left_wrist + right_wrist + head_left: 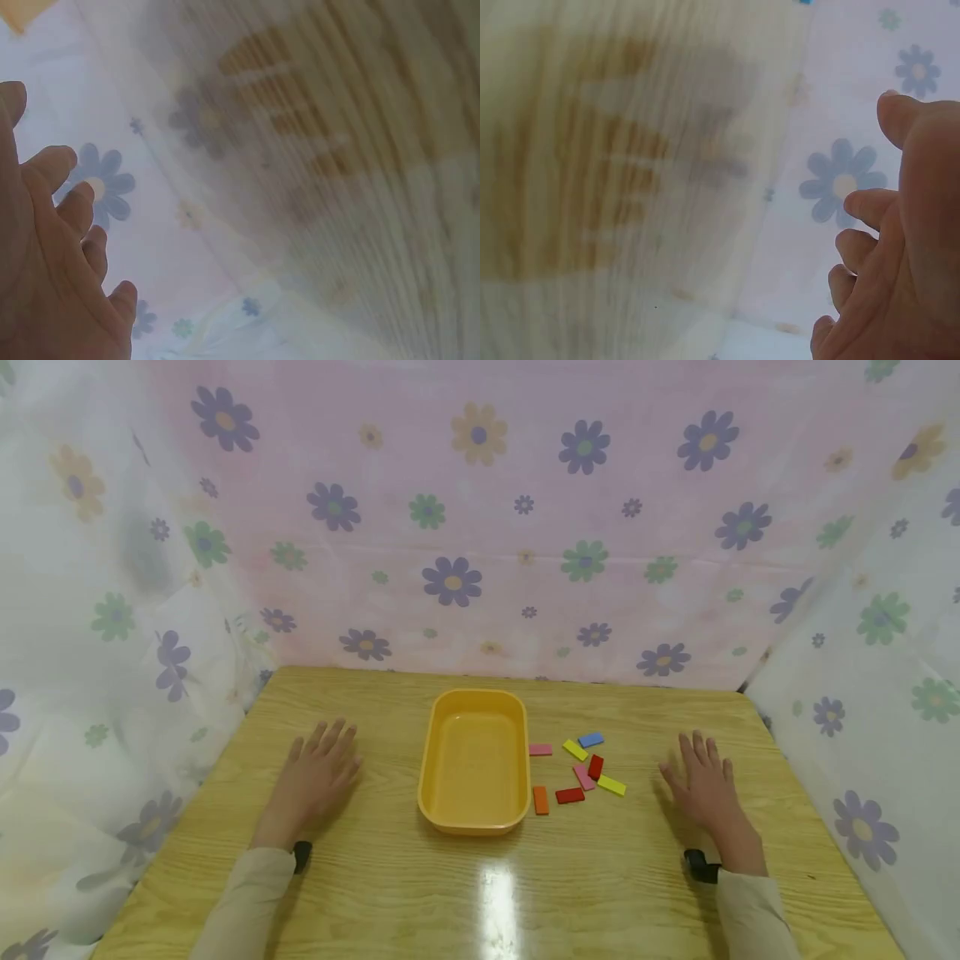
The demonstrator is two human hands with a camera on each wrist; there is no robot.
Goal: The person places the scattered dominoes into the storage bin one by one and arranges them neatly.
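My left hand [317,779] is over the left part of the table, fingers extended and spread, holding nothing. On the right, my right hand [705,789] is likewise spread with nothing in it. Between them stands a yellow-orange plastic tub [474,827] with nothing inside. Several small flat blocks lie beside the tub, toward the right hand: a blue block [591,740], yellow blocks [612,786], red blocks [570,796], pink blocks [540,750] and an orange block [541,800]. Both wrist views show the palm side of the left hand [60,262] and right hand [922,247].
The wood-grain table [375,893] has a bright light reflection near its front. A pink flowered curtain [510,527] hangs behind it, and pale flowered sheets [862,693] close off both sides. Black wrist straps [702,867] sit at the sleeve cuffs.
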